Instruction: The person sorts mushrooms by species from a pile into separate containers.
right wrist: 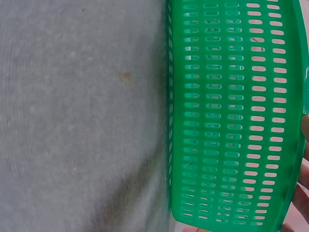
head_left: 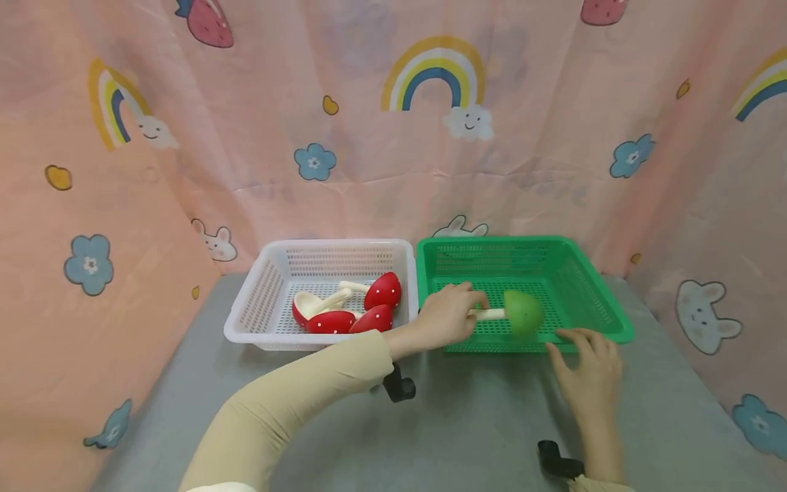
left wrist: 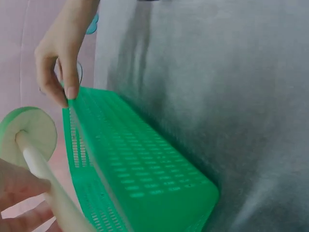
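My left hand (head_left: 451, 313) holds a ladle by its cream handle (left wrist: 53, 191). Its round green head (head_left: 522, 313) is over the green basket (head_left: 430, 256), slightly blurred. The left wrist view shows a cream face on that green-edged head. At the basket's near right side, my right hand (head_left: 590, 369) pinches the rim with thumb and fingers. Only its fingertips (right wrist: 300, 198) show at the edge of the right wrist view. To the left, a white basket (head_left: 258, 290) holds several red ladles (head_left: 382, 292) with white dots and cream handles.
Both baskets stand side by side on a grey tabletop (head_left: 467, 424). A pink patterned curtain (head_left: 369, 198) hangs behind and along both sides. Black mounts (head_left: 399, 384) are worn at the wrists.
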A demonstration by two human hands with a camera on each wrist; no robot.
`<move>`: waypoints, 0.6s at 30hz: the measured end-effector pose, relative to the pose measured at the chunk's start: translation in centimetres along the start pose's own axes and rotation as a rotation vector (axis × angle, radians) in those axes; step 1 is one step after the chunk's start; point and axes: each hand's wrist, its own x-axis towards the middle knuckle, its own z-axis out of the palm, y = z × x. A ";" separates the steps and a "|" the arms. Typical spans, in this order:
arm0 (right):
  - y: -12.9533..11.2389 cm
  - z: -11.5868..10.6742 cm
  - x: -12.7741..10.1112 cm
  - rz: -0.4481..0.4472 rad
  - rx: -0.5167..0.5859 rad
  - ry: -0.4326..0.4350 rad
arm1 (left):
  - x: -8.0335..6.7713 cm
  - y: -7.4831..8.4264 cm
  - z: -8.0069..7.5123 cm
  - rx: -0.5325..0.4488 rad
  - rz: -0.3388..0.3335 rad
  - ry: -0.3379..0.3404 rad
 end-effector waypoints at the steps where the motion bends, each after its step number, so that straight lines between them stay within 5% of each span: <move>1: 0.0 0.0 0.0 0.005 -0.003 -0.002 | 0.4 0.0 -0.1 -0.022 -0.017 -0.031; 10: 0.0 -0.1 0.0 0.023 -0.034 -0.033 | 4.0 -0.3 -1.3 -0.121 -0.107 -0.354; 18: -0.1 -0.1 -0.1 0.014 -0.021 -0.026 | 5.6 -0.6 -0.5 -0.084 -0.154 -0.464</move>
